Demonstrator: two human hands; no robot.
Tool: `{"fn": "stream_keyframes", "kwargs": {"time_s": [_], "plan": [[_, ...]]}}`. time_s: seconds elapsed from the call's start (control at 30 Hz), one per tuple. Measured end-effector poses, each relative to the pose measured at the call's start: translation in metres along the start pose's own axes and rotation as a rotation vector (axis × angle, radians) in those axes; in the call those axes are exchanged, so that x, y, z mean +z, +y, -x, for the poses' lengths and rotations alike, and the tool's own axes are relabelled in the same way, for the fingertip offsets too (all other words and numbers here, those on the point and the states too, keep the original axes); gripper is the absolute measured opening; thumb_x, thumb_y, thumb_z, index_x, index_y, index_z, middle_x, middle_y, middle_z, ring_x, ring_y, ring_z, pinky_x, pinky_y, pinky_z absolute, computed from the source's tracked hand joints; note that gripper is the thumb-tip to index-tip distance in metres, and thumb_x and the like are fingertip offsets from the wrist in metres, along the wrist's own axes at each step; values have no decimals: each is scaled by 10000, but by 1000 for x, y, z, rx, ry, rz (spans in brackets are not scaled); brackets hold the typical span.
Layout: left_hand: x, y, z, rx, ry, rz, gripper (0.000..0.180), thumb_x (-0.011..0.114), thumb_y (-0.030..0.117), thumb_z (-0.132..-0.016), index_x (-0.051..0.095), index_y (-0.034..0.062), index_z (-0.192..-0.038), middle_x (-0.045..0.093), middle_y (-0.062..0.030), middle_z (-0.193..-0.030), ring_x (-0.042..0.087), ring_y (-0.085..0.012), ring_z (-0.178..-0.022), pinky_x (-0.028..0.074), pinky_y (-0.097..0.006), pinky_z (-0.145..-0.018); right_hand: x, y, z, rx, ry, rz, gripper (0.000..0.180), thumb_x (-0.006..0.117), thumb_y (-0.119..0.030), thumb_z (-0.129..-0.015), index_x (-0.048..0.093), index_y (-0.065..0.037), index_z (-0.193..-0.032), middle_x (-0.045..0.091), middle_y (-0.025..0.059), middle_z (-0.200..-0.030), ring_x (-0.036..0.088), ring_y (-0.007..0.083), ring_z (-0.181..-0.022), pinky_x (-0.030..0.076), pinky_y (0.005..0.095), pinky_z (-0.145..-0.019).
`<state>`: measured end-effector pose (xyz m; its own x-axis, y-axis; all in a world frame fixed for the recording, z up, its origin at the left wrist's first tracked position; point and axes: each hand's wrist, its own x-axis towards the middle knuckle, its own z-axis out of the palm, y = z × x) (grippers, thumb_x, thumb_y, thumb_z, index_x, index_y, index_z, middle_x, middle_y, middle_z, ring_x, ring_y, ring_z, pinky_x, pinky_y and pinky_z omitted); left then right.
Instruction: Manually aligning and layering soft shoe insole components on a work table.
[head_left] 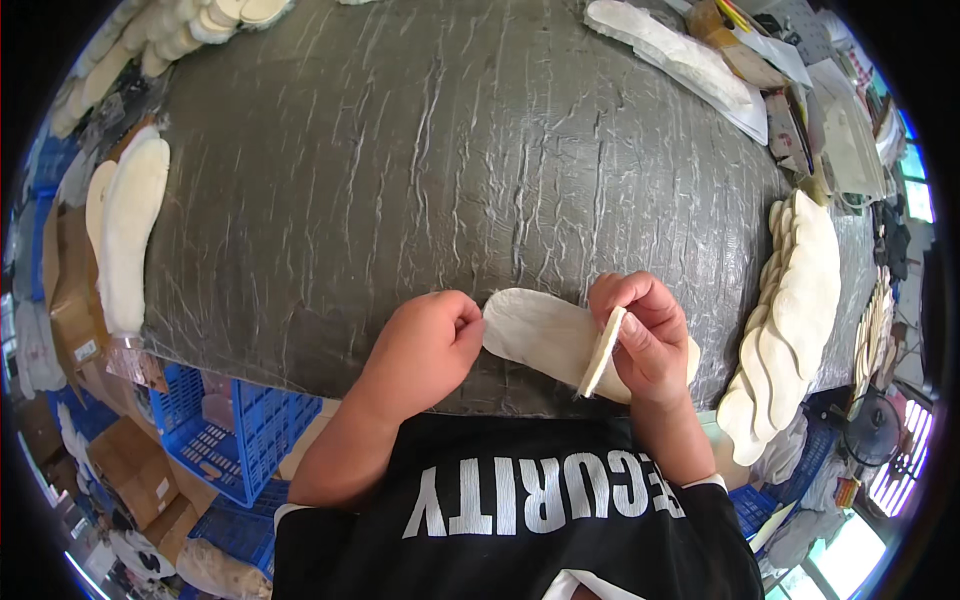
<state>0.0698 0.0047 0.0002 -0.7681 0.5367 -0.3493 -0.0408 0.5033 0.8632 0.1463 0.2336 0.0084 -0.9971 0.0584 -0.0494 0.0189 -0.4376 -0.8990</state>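
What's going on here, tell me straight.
A person works at a dark table. The right hand grips a cream insole, seen edge-on, over a flat insole. The left hand is curled at that one's left end; whether it pinches anything is unclear. More insoles overlap to the right.

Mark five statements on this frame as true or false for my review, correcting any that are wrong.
1. The right hand pinches a thin cream piece with a fuzzy edge. True.
2. The left hand lies open and flat. False: its fingers are curled in.
3. A long, off-white, fleecy insole lies on the dark grey, creased tabletop, partly hidden by the right hand. True.
4. The perforated blue plastic crate stands on the tabletop. False: it is below the near edge, at the left.
5. Overlapping cream insoles lie at the tabletop's right side. True.
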Motion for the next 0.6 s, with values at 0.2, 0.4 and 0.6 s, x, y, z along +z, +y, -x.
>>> {"fn": "stream_keyframes", "kwargs": {"time_s": [0.2, 0.4, 0.6], "plan": [[-9, 2, -2, 62, 142, -220, 93, 626, 39, -840, 590, -46, -835, 614, -114, -740, 564, -153, -641, 437, -307, -578, -29, -13, -3, -120, -74, -261, 104, 574, -135, -905, 547, -37, -927, 518, 39, -744, 420, 133, -668, 327, 292, -648], [-11, 5, -3, 87, -74, 279, 33, 581, -19, -879, 610, -36, -880, 636, -72, -870, 595, -124, -744, 495, -277, -660, 3, -11, 1, 175, 26, 110, 102, 612, -68, -926, 591, -18, -1012, 609, 8, -932, 545, 77, -882, 452, 244, -788], [-12, 18, -1, -54, -266, 657, 58, 571, -29, -904, 617, -54, -928, 646, -74, -881, 621, -120, -780, 517, -254, -699, 14, -7, -2, 153, 21, 346, 99, 606, -71, -934, 597, -17, -1017, 597, 3, -926, 531, 76, -875, 449, 242, -795]]}}
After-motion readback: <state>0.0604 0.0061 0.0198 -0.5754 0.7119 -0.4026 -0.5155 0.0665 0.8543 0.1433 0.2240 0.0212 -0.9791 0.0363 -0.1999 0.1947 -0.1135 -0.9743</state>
